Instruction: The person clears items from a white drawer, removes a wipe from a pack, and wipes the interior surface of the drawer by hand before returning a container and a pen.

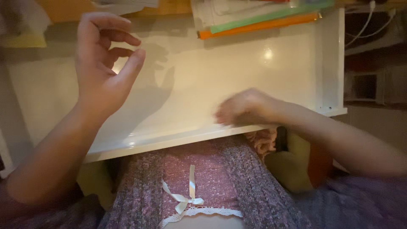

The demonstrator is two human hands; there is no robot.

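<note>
At the far edge of the white desk (220, 76) lay a stack of flat folders (258, 19), an orange one at the bottom, a green one above it and clear sleeves with papers on top, all slanting towards the right corner. A yellow pad (25, 40) sat blurred at the far left. The left hand (101, 63) was raised above the desk, holding nothing, its fingers curled loosely with the thumb apart from them. The right hand (246, 108) lay palm down, resting at the desk's near edge; it was blurred, so whether its fingers were spread or closed could not be told. White cables (369, 23) hung beyond the desk's right side.
</note>
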